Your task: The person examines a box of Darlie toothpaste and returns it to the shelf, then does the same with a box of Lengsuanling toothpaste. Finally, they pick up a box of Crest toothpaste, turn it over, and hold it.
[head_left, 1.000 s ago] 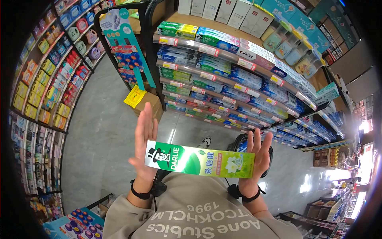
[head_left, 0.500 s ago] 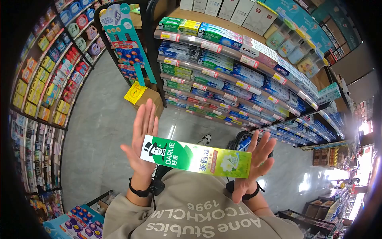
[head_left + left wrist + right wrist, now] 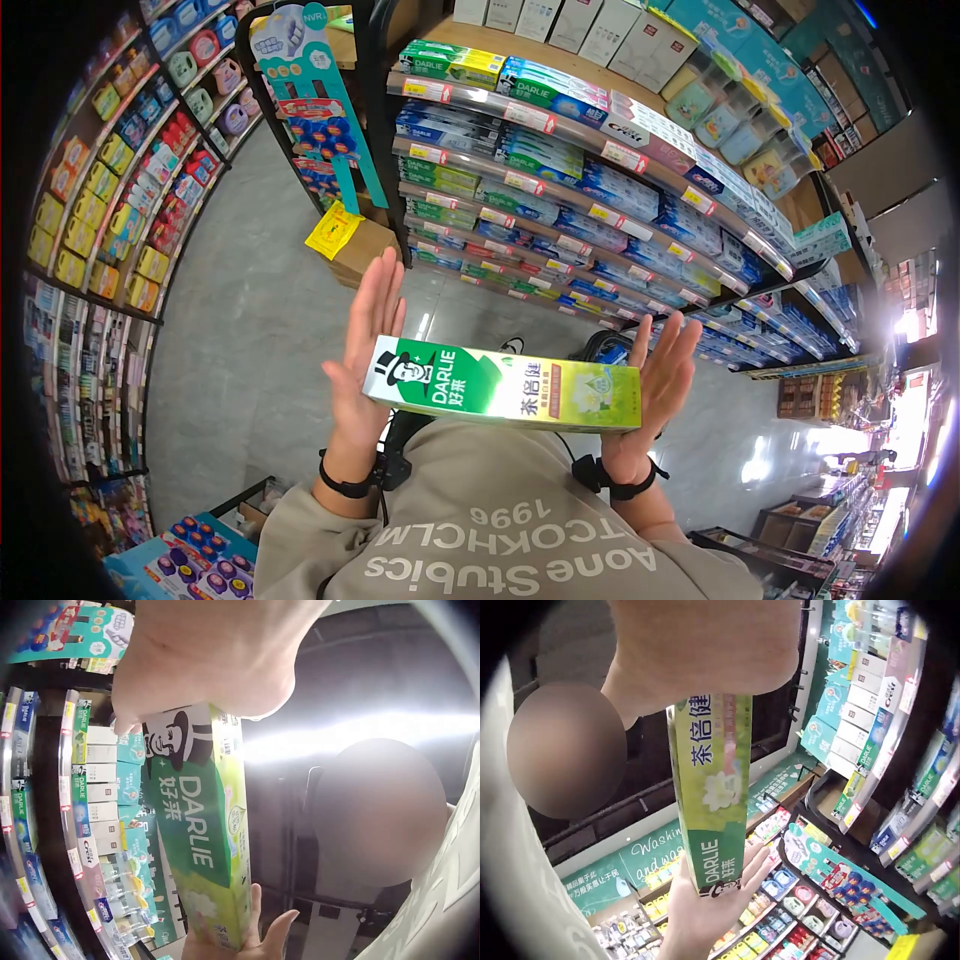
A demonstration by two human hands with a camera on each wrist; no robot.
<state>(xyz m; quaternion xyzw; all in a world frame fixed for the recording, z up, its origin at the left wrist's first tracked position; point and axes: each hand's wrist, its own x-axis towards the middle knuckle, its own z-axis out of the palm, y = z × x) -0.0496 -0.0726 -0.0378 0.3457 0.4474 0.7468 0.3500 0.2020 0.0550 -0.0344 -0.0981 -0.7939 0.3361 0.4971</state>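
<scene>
A long green, white and yellow-green Darlie toothpaste box (image 3: 500, 385) is held up in front of the chest, its printed face turned upward. My left hand (image 3: 358, 400) presses its palm to the white end with the cartoon hat, fingers straight and pointing away from the body. At the yellow-green end, my right hand (image 3: 655, 400) presses from the other side, fingers extended and a little spread. In the left wrist view the box (image 3: 199, 825) spans between both palms. The right wrist view also has the box (image 3: 712, 787) between the two hands.
Ahead stands a shelf rack (image 3: 560, 190) stacked with toothpaste boxes and price tags. A cardboard carton (image 3: 365, 255) with a yellow packet (image 3: 335, 232) sits on the floor beside it. Shelves of bottles (image 3: 110, 210) line the left; a blue product display (image 3: 190, 565) is at lower left.
Since half a second ago the box has shifted slightly right, and its near long side shows more. The right fingers have come closer together. Both palms remain at the box's ends.
</scene>
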